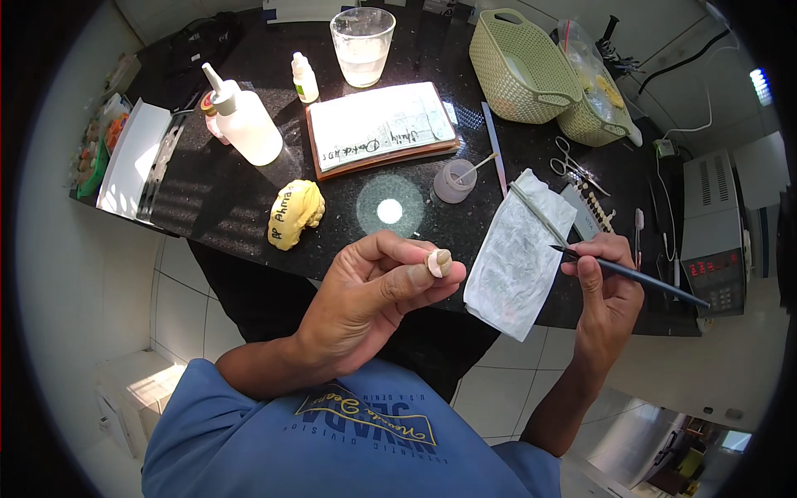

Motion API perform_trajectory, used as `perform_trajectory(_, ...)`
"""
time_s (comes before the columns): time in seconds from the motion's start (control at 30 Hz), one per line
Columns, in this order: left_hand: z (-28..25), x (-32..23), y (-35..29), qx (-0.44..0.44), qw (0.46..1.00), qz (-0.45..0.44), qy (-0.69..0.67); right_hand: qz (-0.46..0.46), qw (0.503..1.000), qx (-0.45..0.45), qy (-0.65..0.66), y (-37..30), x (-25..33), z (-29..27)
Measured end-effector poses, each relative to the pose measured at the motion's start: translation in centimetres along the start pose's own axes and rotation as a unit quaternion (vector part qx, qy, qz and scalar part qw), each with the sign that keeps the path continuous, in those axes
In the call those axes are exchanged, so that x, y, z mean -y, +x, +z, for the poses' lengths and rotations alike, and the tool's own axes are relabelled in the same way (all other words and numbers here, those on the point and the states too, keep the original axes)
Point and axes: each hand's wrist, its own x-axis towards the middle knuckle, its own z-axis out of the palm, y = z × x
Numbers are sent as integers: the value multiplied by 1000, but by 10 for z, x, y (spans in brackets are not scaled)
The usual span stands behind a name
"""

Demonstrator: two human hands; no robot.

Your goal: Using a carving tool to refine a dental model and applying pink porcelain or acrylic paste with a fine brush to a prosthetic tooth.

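My left hand (353, 290) is raised in front of my shirt. Its thumb and fingers pinch a small tan and pale pink dental die (438, 263). Off to the right, my right hand (608, 295) grips a slim dark brush (652, 277) like a pen, its pointed tip aimed left over the edge of a damp, folded white paper towel (519, 261). A grey-green handled brush (535, 207) lies across that towel. Between the hands and the back of the bench stands a small lilac jar (455, 182) with a thin stick in it.
On the black speckled bench (357, 195) are a yellow dental cast (295, 214), a brown-framed white mixing palette (383, 124), a white squeeze bottle (249, 124), a dropper bottle (305, 79) and a glass of water (363, 50). Green baskets (519, 66), scissors (573, 162) and a grey furnace (710, 241) stand right.
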Motion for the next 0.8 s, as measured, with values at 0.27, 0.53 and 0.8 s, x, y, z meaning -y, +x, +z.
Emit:
perform_trajectory(0.27,15,-4,-8,24,993,-104,-54,153,921,240,-267,21,7,9)
perform_trajectory(0.53,16,-8,-11,31,994,-95,-46,101,892,258,-357,15,2,20)
perform_trajectory(0.8,8,-6,-5,16,990,-119,-74,128,988,4,-89,-7,4,23)
